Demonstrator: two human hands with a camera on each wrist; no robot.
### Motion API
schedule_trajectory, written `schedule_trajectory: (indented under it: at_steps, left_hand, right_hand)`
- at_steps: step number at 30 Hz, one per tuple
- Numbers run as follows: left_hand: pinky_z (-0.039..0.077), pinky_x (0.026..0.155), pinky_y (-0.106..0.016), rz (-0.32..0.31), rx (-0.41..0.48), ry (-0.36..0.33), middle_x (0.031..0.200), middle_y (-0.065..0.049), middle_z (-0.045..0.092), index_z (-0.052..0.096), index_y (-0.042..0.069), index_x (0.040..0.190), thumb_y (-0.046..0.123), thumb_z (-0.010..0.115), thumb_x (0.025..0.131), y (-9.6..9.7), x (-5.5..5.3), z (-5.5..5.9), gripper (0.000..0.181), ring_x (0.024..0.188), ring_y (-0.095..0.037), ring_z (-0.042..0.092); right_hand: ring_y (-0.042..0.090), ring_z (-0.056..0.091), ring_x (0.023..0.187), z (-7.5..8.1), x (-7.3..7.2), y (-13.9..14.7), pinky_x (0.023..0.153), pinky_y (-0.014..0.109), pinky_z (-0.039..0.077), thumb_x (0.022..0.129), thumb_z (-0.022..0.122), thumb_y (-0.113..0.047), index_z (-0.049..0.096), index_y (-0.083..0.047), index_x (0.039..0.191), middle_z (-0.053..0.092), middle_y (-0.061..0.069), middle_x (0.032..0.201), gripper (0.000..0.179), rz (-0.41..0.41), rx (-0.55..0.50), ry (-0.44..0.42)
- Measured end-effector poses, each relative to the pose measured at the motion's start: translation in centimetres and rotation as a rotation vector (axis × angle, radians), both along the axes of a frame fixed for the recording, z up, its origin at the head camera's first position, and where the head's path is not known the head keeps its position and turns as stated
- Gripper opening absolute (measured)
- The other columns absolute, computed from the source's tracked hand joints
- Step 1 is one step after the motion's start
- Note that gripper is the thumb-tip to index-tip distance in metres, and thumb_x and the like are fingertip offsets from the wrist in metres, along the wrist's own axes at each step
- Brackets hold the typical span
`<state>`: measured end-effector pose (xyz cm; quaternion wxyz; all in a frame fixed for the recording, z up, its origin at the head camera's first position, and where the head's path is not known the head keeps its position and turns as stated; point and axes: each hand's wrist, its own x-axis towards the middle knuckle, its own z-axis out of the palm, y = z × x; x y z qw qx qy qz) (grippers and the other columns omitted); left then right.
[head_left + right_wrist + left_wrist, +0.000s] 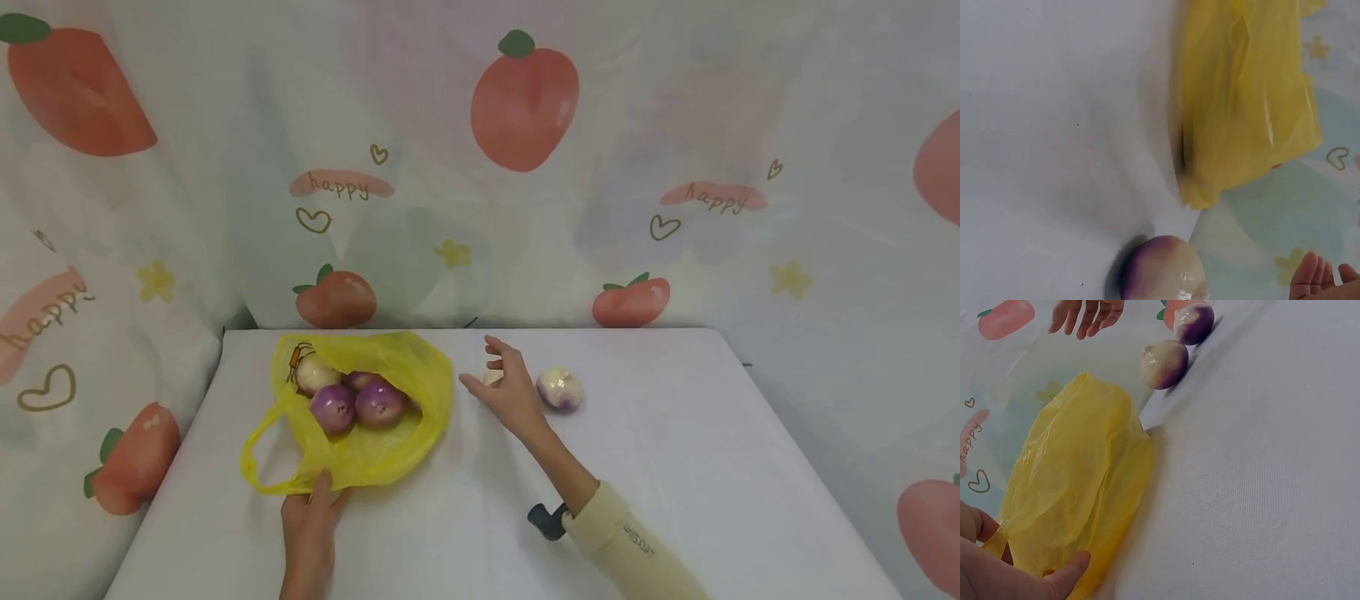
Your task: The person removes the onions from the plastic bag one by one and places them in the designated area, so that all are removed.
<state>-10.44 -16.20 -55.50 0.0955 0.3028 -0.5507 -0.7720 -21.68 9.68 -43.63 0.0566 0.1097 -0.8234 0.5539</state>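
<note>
A yellow plastic bag (405, 458) lies on its side at the left of the table, mouth toward me. Several purple-and-white turnips (380, 403) sit inside it. My left hand (309, 517) grips the bag's near edge; in the left wrist view its thumb (1072, 573) presses the plastic. Right of the bag, my right hand (513, 392) hangs with loosely bent fingers and holds nothing. It partly hides one pale turnip (491, 377) on the table. Another turnip (560, 389), white with purple patches, lies just to the right of this hand.
A white cloth covers the table (675, 467). Behind and beside it hang curtains (420, 108) printed with fruit and hearts. One yellow bag handle (258, 450) loops out to the left. A dark device (547, 522) sits at my right wrist.
</note>
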Motion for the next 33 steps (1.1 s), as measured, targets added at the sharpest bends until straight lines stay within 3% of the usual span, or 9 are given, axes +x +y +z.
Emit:
schedule_trajectory:
  at_steps: [4,6,19,23,27,33]
  left_hand:
    - [0.053,0.088,-0.032,-0.023,-0.009,0.006,0.137,-0.01,0.035,0.032,0.003,0.141,0.034,0.052,0.096,0.0,0.2,0.3,0.058,0.123,-0.022,0.04]
    - [0.054,0.086,-0.029,-0.019,-0.021,-0.014,0.136,-0.007,0.037,0.034,0.006,0.141,0.036,0.053,0.096,-0.1,0.0,-0.2,0.057,0.123,-0.02,0.041]
    - [0.055,0.084,-0.029,0.0,-0.028,-0.012,0.136,-0.006,0.038,0.035,0.009,0.14,0.033,0.052,0.096,-0.1,-0.3,-0.7,0.053,0.123,-0.022,0.042]
    - [0.055,0.083,-0.028,0.005,-0.033,0.001,0.135,-0.006,0.039,0.035,0.009,0.14,0.032,0.053,0.096,-0.2,-0.3,-1.0,0.053,0.123,-0.021,0.043]
    - [0.055,0.082,-0.028,0.007,-0.035,0.003,0.134,-0.005,0.04,0.036,0.009,0.139,0.032,0.053,0.096,-0.4,-0.3,-1.3,0.052,0.122,-0.021,0.044]
    - [0.055,0.084,-0.029,0.001,-0.024,0.032,0.134,-0.007,0.039,0.035,0.007,0.139,0.034,0.055,0.094,-0.5,0.0,-0.9,0.056,0.122,-0.021,0.043]
  right_hand:
    - [0.028,0.048,0.11,-0.1,-0.1,-1.7,0.085,0.042,0.052,0.082,0.074,-0.022,0.04,-0.005,0.138,0.042,0.014,0.132,0.069,0.051,0.019,0.037]
    - [0.029,0.048,0.11,-0.3,-0.1,-2.3,0.086,0.042,0.052,0.082,0.074,-0.022,0.039,-0.006,0.139,0.04,0.015,0.134,0.069,0.065,0.016,0.037]
    - [0.029,0.047,0.119,-1.0,0.1,-5.7,0.098,0.036,0.047,0.082,0.074,-0.025,0.036,-0.004,0.141,0.037,0.017,0.139,0.073,0.216,0.003,-0.096]
    - [0.028,0.047,0.118,-0.9,-0.4,-6.4,0.098,0.034,0.047,0.083,0.074,-0.024,0.039,-0.003,0.139,0.04,0.017,0.137,0.069,0.237,0.039,-0.048]
    - [0.026,0.048,0.116,-0.6,-0.4,-7.1,0.096,0.033,0.048,0.082,0.074,-0.023,0.042,-0.003,0.136,0.041,0.015,0.133,0.066,0.257,0.011,0.008]
    - [0.025,0.048,0.118,-0.6,0.0,-8.2,0.097,0.036,0.048,0.085,0.072,-0.026,0.043,-0.005,0.136,0.045,0.011,0.134,0.063,0.413,0.028,-0.03]
